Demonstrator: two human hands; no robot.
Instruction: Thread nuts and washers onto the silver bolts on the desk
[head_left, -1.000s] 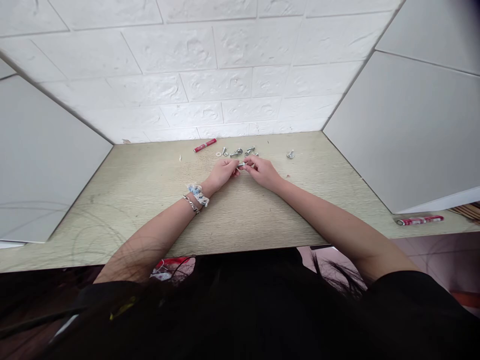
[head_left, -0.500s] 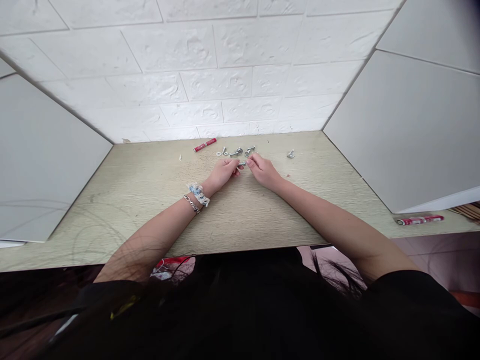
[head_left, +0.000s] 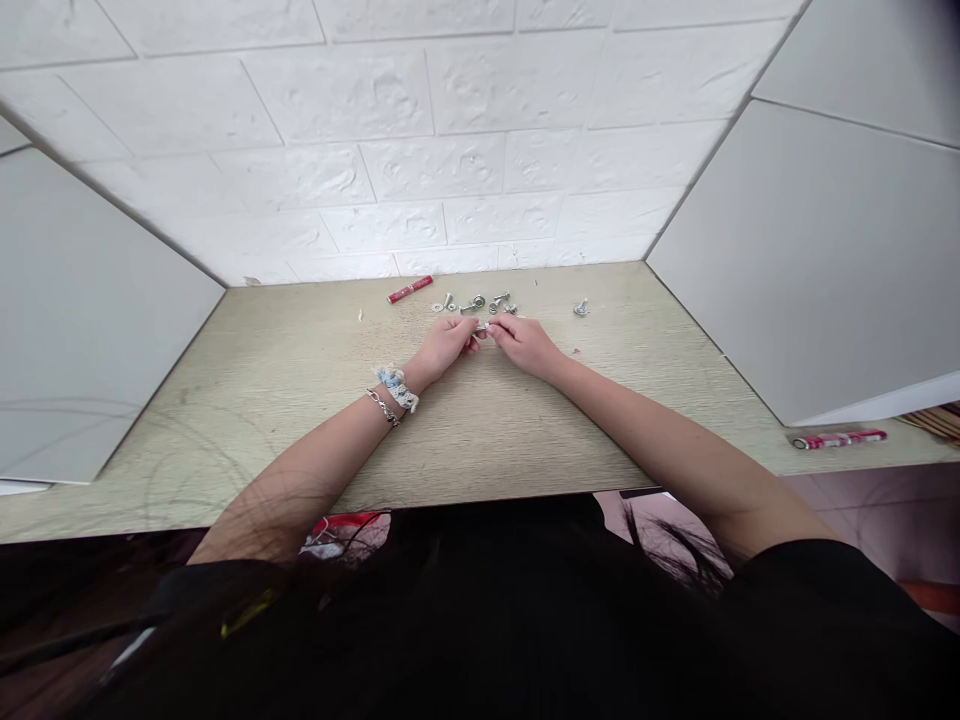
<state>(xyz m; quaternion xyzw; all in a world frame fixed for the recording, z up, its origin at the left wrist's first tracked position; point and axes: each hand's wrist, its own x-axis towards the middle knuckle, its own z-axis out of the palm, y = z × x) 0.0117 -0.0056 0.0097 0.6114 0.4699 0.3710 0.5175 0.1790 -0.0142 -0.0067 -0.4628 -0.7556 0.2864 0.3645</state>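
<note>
Over the middle of the wooden tabletop (head_left: 480,420), my left hand (head_left: 448,345) is closed on a small silver bolt (head_left: 481,328), pinched between thumb and fingers. My right hand (head_left: 525,345) meets it from the right, its thumb and forefinger closed around the bolt's right end; a nut or washer there is too small to make out. Just beyond the hands lie several loose metal pieces: a washer (head_left: 437,308), an upright bolt (head_left: 448,300), a bolt with a ring (head_left: 478,302) and another bolt (head_left: 502,297). A bolt with a washer (head_left: 581,308) sits apart on the right.
A red marker-like tube (head_left: 410,290) lies at the back near the white brick-patterned wall (head_left: 472,165). Another red tube (head_left: 840,440) is at the right front edge. Grey-white panels stand at the left (head_left: 97,320) and right (head_left: 817,250).
My right hand has moved slightly left and down, closing onto the bolt's end beside my left hand. More metal pieces now show behind it.
</note>
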